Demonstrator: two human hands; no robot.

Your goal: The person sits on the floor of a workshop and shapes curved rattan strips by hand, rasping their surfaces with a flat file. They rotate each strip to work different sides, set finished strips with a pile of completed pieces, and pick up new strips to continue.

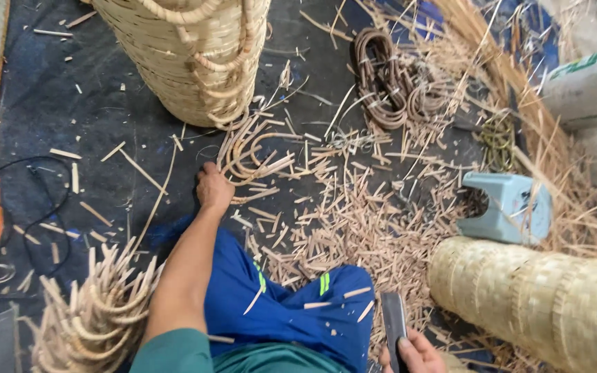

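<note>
Two hands worked: the left hand (213,188) closed on curved cane strips (250,155) at twelve o'clock below the basket (188,55); the right hand (416,354) gripped a dark knife (393,323) at five o'clock.

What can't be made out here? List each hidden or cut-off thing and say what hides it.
- Left hand: fingertips buried among curved cane strips; grip unclear.
- Right hand: cut off by the bottom edge; holds a dark flat tool, whose kind is unclear.
- Tall woven basket: top cut by the upper edge.
- Woven roll: blurred, runs off the right edge.
</note>
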